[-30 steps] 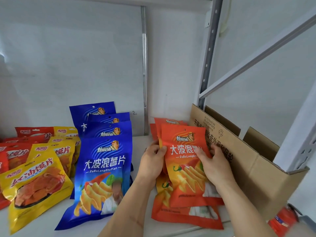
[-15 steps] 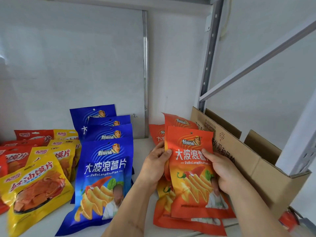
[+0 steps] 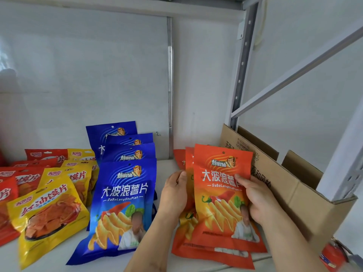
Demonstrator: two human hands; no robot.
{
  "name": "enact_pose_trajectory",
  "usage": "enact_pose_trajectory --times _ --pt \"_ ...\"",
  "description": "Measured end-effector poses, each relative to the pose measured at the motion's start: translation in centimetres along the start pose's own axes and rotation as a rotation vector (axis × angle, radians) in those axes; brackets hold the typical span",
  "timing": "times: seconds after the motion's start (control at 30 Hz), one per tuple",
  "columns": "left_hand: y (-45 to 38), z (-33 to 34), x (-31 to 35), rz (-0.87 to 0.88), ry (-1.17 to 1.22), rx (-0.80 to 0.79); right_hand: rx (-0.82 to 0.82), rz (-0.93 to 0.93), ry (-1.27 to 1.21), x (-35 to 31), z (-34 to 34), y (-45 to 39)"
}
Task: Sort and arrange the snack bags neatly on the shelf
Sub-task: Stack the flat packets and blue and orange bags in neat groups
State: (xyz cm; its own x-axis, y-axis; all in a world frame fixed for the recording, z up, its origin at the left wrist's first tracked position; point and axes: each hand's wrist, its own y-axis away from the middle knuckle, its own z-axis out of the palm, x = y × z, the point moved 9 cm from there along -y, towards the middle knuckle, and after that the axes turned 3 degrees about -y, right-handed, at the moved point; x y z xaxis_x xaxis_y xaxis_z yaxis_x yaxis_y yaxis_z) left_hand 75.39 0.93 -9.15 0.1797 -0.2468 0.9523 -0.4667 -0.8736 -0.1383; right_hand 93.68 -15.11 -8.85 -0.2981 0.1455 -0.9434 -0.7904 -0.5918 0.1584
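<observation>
Orange chip bags (image 3: 222, 209) are held as a stack at five o'clock on the shelf (image 3: 172, 167), between the blue bags (image 3: 121, 193) at nine o'clock and the cardboard box (image 3: 290, 193) at three. Its side edges are pinched by the left hand (image 3: 173, 193) and right hand (image 3: 255, 199), thumbs in front. Light, slippery, crushable film is judged; side seams are best gripped.
</observation>
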Motion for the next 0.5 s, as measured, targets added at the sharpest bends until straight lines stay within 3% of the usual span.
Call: enact_pose_trajectory --times 0.1,0.2,0.4,0.5 --pt "0.6 1.2 -0.1 -0.13 0.339 -0.134 -0.004 0.022 0.046 0.3 0.0 -0.2" --pt "0.9 1.9 0.0 -0.178 0.432 -0.185 0.009 0.045 0.072 0.4 0.0 -0.2" --pt "0.8 -0.2 -0.9 -0.195 0.053 -0.013 0.007 0.089 0.012 0.3 0.1 -0.1" --pt "0.8 -0.4 -1.5 -0.292 -0.073 -0.077 -0.029 0.083 -0.017 0.1 0.3 0.1"
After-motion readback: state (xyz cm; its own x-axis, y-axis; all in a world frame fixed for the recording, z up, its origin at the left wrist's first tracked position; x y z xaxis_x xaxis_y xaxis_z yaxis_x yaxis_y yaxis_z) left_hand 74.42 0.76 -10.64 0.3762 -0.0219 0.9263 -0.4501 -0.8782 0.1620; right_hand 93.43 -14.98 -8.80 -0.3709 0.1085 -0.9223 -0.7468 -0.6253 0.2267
